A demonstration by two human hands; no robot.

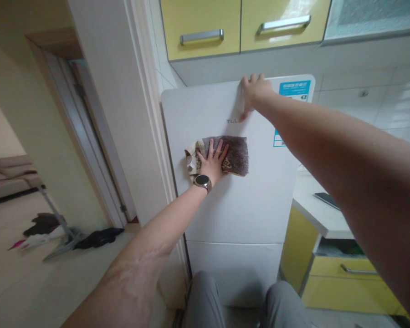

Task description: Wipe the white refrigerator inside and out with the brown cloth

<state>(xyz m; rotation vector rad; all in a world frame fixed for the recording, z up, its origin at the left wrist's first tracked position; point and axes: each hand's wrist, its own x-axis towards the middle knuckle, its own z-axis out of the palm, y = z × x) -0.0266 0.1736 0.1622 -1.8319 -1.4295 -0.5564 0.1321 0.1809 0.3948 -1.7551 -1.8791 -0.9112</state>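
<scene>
My left hand (213, 164), with a watch (202, 181) on its wrist, lies flat with fingers spread on a greyish-brown cloth (238, 155). It presses the cloth against the white front of the refrigerator (239, 209). A paler, patterned part of the cloth is folded out on the left side. Higher up and to the right, my right hand (258, 93) grips the refrigerator's top edge, its fingers hooked over the top and its thumb on the front near the printed letters.
Yellow wall cabinets (201, 18) hang above the refrigerator. At right are a counter (314, 205) and a yellow drawer (348, 269). A door frame (150, 136) stands close on the left. Beyond it, a mop (63, 241) and dark cloths (99, 238) lie on the floor.
</scene>
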